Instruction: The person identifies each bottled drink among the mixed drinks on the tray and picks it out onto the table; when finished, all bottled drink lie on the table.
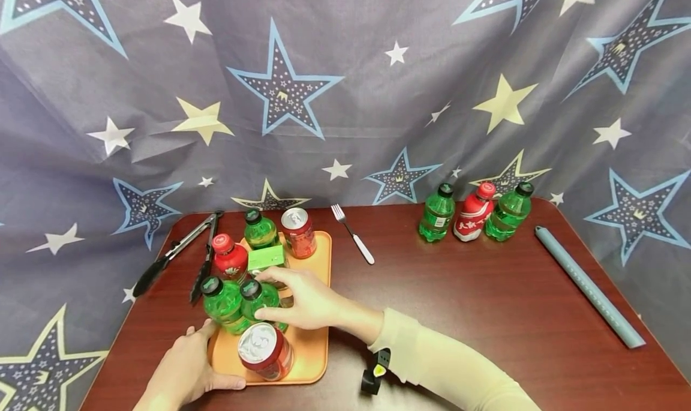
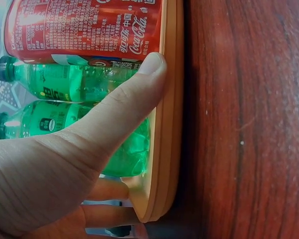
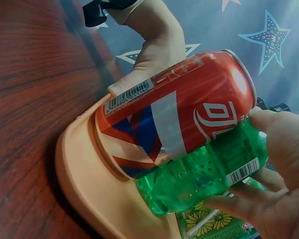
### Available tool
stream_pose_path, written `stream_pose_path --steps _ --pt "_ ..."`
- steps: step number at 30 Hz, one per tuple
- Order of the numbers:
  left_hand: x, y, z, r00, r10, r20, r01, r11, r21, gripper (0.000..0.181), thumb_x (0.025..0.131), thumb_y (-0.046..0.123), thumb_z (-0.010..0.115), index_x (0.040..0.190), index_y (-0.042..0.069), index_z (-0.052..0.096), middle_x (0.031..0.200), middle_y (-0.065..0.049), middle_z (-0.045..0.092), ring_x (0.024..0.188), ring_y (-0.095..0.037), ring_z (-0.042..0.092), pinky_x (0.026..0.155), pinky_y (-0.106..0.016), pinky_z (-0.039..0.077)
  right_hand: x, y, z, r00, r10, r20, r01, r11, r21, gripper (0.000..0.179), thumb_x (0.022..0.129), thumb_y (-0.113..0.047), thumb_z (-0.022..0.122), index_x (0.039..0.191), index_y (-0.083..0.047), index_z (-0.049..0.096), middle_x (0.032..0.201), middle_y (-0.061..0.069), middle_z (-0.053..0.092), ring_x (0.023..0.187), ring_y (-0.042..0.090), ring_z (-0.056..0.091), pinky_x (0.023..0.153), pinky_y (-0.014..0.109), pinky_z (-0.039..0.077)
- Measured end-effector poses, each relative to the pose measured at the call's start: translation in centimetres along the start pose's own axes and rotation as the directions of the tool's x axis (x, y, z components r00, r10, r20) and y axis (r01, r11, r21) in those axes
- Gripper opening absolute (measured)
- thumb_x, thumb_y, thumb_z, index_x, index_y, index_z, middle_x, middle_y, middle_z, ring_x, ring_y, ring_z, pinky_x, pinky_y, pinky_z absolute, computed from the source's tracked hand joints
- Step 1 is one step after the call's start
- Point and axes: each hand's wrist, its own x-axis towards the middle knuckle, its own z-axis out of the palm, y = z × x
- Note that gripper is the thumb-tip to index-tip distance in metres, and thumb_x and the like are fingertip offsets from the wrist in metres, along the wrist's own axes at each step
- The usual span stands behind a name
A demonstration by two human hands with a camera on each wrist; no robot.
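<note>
My right hand [image 1: 308, 300] reaches over the orange tray [image 1: 315, 363] and grips a small green soda bottle [image 1: 260, 303], thumb on the near side and fingers on the far side. In the right wrist view that bottle [image 3: 189, 179] stands just behind a red Coca-Cola can [image 3: 174, 114]. My left hand [image 1: 180, 363] holds the tray's near left corner. In the left wrist view its thumb [image 2: 124, 107] lies along the front rim, and its other fingers reach round the left side. A second green bottle [image 1: 224, 306] stands left of the gripped one.
Farther back on the tray are a red bottle [image 1: 231, 258], a green bottle [image 1: 261, 231], a green carton [image 1: 267, 257] and another red can [image 1: 299, 234]. Tongs [image 1: 175, 252] lie left, a fork [image 1: 353, 234] right. Bottles [image 1: 474, 213] stand back right, near a grey-blue bar [image 1: 588, 285].
</note>
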Motion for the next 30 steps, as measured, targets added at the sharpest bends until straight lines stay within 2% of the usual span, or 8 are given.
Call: stream_pose_path --steps 7,12,16,19,22,30 --pt "-0.3 0.0 0.1 1.0 0.003 -0.002 -0.003 1.0 -0.011 0.136 0.054 0.071 0.097 0.153 -0.007 0.046 0.136 -0.042 0.062 0.126 -0.073 0.053 0.092 -0.074 0.054 -0.4 -0.3 -0.2 1.0 0.007 -0.008 -0.007 1.0 0.007 0.052 0.095 -0.028 0.083 0.139 -0.01 0.064 0.135 0.004 0.073 0.126 0.009 0.069 0.105 0.013 0.051" --pt "-0.2 -0.3 -0.5 1.0 0.0 -0.014 0.0 1.0 0.005 0.136 0.054 0.072 0.096 0.153 -0.006 0.046 0.137 -0.043 0.061 0.127 -0.072 0.053 0.092 -0.074 0.054 -0.1 0.0 -0.3 0.999 0.0 -0.049 0.001 1.0 0.009 0.051 0.095 -0.028 0.083 0.138 -0.01 0.065 0.131 0.003 0.075 0.122 0.01 0.07 0.106 0.021 0.054" --pt "-0.2 -0.3 -0.3 1.0 0.006 -0.025 -0.006 1.0 0.002 0.136 0.053 0.072 0.097 0.152 -0.007 0.046 0.136 -0.042 0.061 0.126 -0.072 0.053 0.093 -0.074 0.054 -0.5 0.6 -0.7 0.996 0.057 -0.074 -0.049 0.993 0.112 0.048 0.095 -0.023 0.082 0.138 -0.009 0.064 0.13 0.004 0.073 0.12 0.013 0.071 0.095 0.019 0.059" --pt "-0.2 -0.3 0.0 1.0 0.012 -0.028 -0.012 1.0 -0.005 0.136 0.053 0.07 0.098 0.152 -0.007 0.047 0.136 -0.042 0.062 0.125 -0.072 0.054 0.093 -0.074 0.054 -0.9 0.9 -1.5 0.991 0.103 -0.089 -0.082 0.975 0.208 0.046 0.095 -0.017 0.082 0.136 -0.006 0.063 0.128 0.009 0.073 0.118 0.019 0.073 0.087 0.018 0.061" --pt "-0.2 -0.3 0.2 0.999 0.016 -0.031 -0.016 1.0 -0.008 0.135 0.052 0.07 0.098 0.151 -0.007 0.048 0.136 -0.041 0.062 0.124 -0.072 0.054 0.092 -0.073 0.055 -1.2 1.0 -2.6 0.986 0.122 -0.117 -0.091 0.966 0.242 0.044 0.095 -0.013 0.082 0.134 -0.005 0.064 0.125 0.012 0.074 0.117 0.026 0.075 0.085 0.023 0.064" --pt "-0.2 -0.4 0.1 1.0 -0.003 -0.018 0.002 1.0 -0.026 0.135 0.055 0.071 0.097 0.153 -0.007 0.046 0.141 -0.041 0.059 0.127 -0.074 0.051 0.095 -0.074 0.054 -1.6 1.3 -5.7 0.975 0.118 -0.191 -0.078 0.975 0.206 0.042 0.094 -0.01 0.082 0.132 -0.006 0.066 0.124 0.012 0.074 0.111 0.028 0.077 0.081 0.028 0.066"
